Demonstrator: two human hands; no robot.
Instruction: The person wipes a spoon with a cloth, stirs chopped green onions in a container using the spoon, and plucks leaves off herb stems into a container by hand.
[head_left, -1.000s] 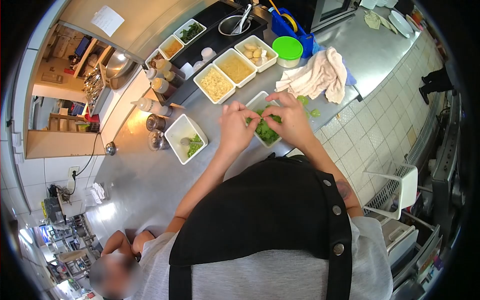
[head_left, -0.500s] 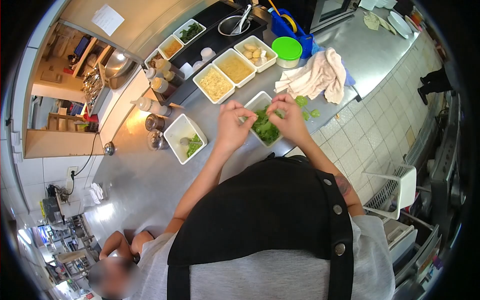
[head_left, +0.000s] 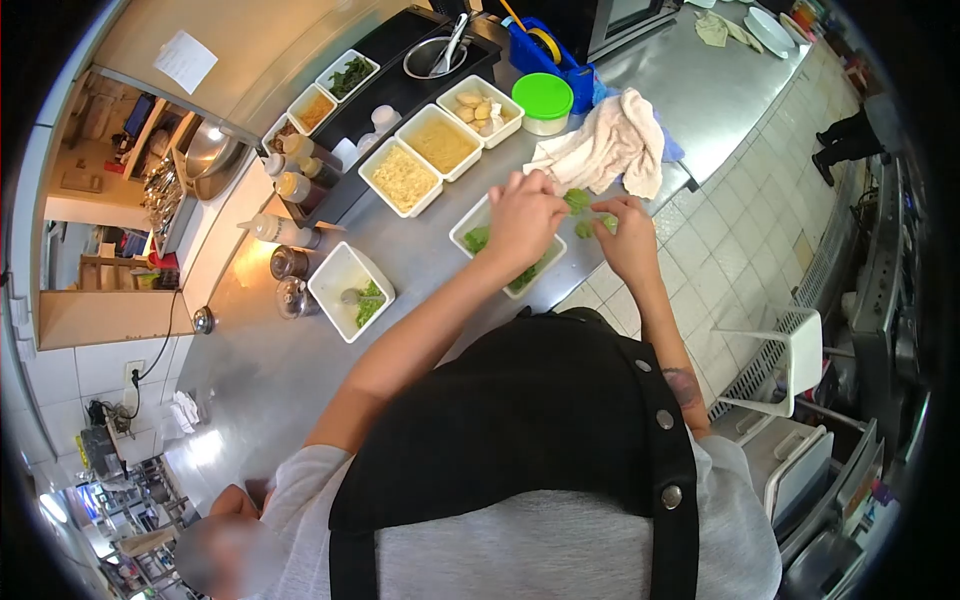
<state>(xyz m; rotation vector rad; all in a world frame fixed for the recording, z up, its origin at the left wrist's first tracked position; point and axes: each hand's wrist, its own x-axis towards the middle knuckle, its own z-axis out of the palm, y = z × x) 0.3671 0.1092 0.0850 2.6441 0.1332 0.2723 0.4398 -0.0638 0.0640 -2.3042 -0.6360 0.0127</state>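
A white tub [head_left: 553,262] with green leaves [head_left: 476,240] stands in front of me at the table's edge. My left hand [head_left: 524,222] is over this tub, fingers bent together; what they hold, if anything, is hidden. Just right of the tub, my right hand [head_left: 629,236] pinches a green leaf beside other loose leaves [head_left: 577,200] on the steel table. Left of my left forearm, another white tub [head_left: 350,290] contains chopped greens and a spoon.
Tubs of chopped pale food [head_left: 400,178], yellowish paste [head_left: 440,143] and peeled pieces [head_left: 474,106] stand behind, near a green-lidded tub [head_left: 543,98] and a crumpled cloth [head_left: 610,146]. Bottles [head_left: 282,230] line the left. A co-worker's arm [head_left: 233,503] shows at lower left.
Both hands have shifted right relative to the leaf tub, my right hand now at the loose leaves. The whole view has shifted slightly, and the co-worker at lower left has moved.
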